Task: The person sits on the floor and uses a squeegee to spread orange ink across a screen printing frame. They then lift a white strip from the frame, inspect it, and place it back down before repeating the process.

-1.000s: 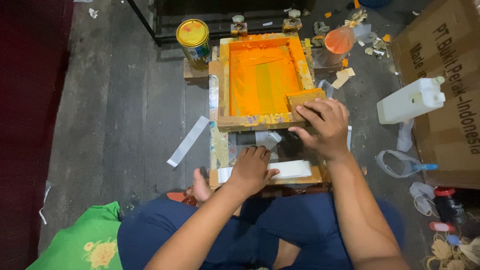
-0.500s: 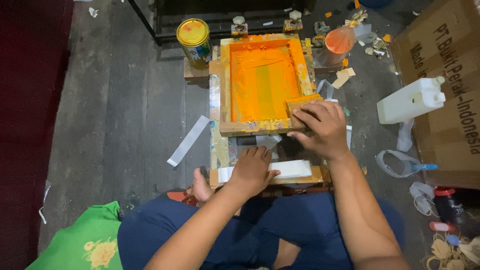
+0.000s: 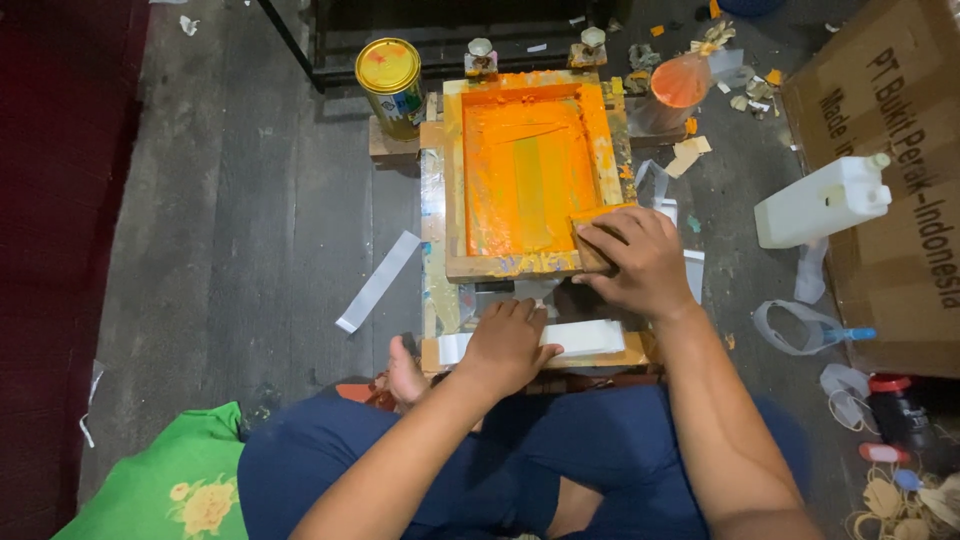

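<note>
Since the earlier frames little has shifted: the right hand (image 3: 640, 262) has slid a touch toward the near right corner of the wooden screen frame (image 3: 527, 168), and the left hand has stayed where it was. That right hand's grip is clamped on a wooden squeegee (image 3: 592, 228), whose orange-stained edge stands inside the frame at its near right corner, touching the ink-covered mesh. The mesh is coated in orange ink, with a paler yellowish-green band down its middle.

Nearer the body, the left hand (image 3: 508, 345) lies palm down, fingers together and flat, pressing on a white strip (image 3: 580, 338) that lies across a low wooden printing stand (image 3: 436, 290); it grasps nothing. The stand carries the frame and rests on the dark floor (image 3: 250, 220), between the person's knees in blue trousers (image 3: 620, 460).

Beyond the frame's far left corner stands a yellow-lidded tin can (image 3: 390, 85). An orange-filled plastic bag (image 3: 678, 85) sits off the far right corner. A white plastic jerrycan (image 3: 822, 200) lies to the right, against a cardboard box (image 3: 900, 170). A loose white tape strip (image 3: 378, 282) lies on the floor to the left, and a green flowered cloth (image 3: 170, 480) is at the near left.
</note>
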